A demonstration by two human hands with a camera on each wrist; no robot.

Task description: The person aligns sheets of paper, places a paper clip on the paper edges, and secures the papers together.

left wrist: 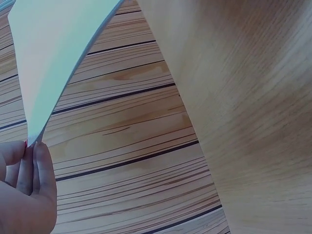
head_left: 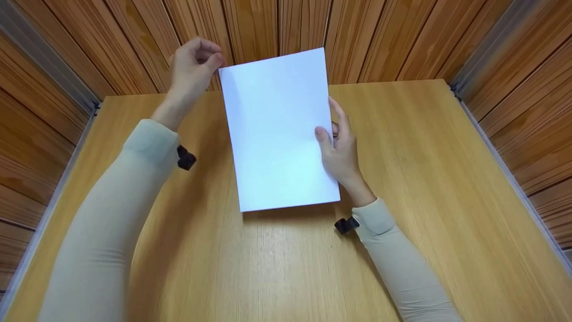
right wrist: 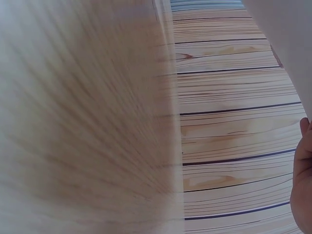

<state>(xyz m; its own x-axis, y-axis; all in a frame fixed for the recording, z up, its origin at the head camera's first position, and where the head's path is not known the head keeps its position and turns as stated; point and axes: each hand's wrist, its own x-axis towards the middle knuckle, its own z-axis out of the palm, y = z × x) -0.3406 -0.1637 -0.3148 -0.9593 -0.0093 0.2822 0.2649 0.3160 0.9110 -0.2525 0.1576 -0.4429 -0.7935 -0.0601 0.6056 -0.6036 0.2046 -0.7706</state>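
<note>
A blank white sheet of paper (head_left: 279, 134) is held up above the table, in the middle of the head view. At its far left corner, my left hand (head_left: 193, 67) pinches the paper between thumb and fingers. The left wrist view shows the same hand (left wrist: 29, 187) at the corner, where the paper (left wrist: 53, 53) narrows and bends, its side edge showing some thickness. My right hand (head_left: 343, 152) grips the right edge, thumb on the front face and the other fingers partly hidden behind. Only part of that hand (right wrist: 303, 185) appears in the right wrist view, beside the paper (right wrist: 287, 39).
Below lies a light wooden table (head_left: 424, 179), on which the paper and arms cast shadows. Wood-plank panels (head_left: 304, 27) stand behind it and along both sides. Metal posts (head_left: 49, 49) mark the back corners. Small black devices (head_left: 185, 158) sit at both wrists.
</note>
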